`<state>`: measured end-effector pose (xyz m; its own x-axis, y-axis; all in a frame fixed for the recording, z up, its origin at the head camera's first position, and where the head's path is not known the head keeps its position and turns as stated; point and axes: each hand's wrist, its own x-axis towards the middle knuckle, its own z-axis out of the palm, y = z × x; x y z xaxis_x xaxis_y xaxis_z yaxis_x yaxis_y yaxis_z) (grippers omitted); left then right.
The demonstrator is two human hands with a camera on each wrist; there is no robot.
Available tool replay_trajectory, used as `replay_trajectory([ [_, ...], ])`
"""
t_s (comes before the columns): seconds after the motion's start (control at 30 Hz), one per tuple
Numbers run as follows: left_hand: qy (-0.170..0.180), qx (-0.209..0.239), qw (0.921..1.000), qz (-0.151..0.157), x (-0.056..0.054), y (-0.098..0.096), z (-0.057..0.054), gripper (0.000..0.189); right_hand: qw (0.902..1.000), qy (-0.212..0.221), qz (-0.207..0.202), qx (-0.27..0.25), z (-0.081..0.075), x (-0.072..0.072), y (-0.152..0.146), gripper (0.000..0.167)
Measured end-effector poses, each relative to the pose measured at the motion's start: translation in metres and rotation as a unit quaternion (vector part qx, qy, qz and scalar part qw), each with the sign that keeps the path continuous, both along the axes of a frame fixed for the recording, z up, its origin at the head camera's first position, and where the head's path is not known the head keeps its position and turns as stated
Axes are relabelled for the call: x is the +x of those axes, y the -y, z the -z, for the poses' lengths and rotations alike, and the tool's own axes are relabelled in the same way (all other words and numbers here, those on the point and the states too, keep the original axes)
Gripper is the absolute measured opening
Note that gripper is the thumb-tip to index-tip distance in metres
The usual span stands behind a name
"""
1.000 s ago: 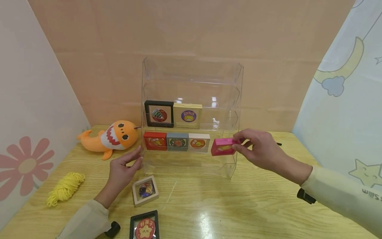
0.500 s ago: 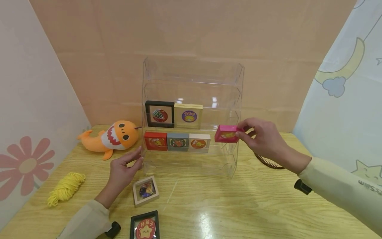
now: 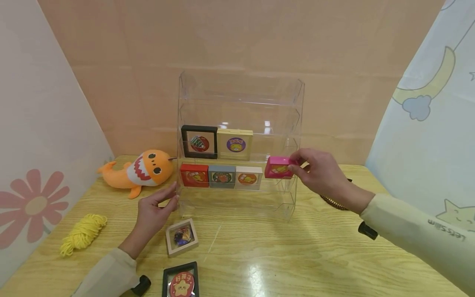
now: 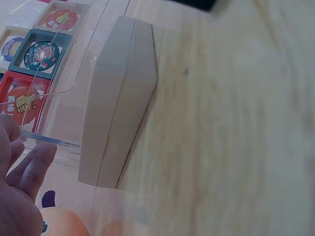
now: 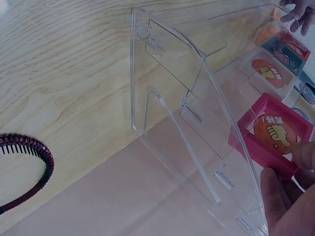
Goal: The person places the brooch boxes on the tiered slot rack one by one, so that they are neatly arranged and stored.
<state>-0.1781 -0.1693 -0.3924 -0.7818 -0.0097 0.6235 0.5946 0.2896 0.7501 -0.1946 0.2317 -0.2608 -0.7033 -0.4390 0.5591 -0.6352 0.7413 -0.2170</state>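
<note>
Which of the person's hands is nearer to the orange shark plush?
Left. The left hand rests at the clear rack's left edge, beside the shark plush; the right hand holds the pink frame across the rack.

The right hand (image 3: 315,173) holds a small framed box (image 3: 279,167) at the right end of the clear rack (image 3: 239,144), with three boxes (image 3: 221,176) in a row on a shelf to its left and two more (image 3: 217,142) a shelf above them. The left hand (image 3: 155,210) touches the rack's left front edge; a plush shark (image 3: 139,171) lies just behind it, a yarn bundle (image 3: 82,233) well to its left, and two framed boxes (image 3: 181,255) on the table (image 3: 297,255) just to its right. A hairband (image 5: 24,167) lies on the table behind the right hand's wrist.
</note>
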Motion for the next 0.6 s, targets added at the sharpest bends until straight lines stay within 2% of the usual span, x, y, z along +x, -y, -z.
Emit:
replay_trajectory([
  [0.23, -0.015, 0.000, 0.9999, 0.006, 0.011, -0.007, -0.018, 0.035, 0.9989, 0.009, 0.027, 0.037, 0.003, 0.002, 0.004, 0.020],
  [0.47, -0.015, -0.014, 0.9998, -0.007, 0.012, -0.007, -0.020, 0.034, 0.9952, -0.046, 0.047, 0.073, 0.008, 0.001, 0.006, 0.018],
  [0.6, -0.015, -0.020, 0.9996, -0.010, 0.012, -0.007, -0.019, 0.034, 0.9932, -0.053, 0.069, 0.077, 0.012, 0.000, 0.007, 0.018],
])
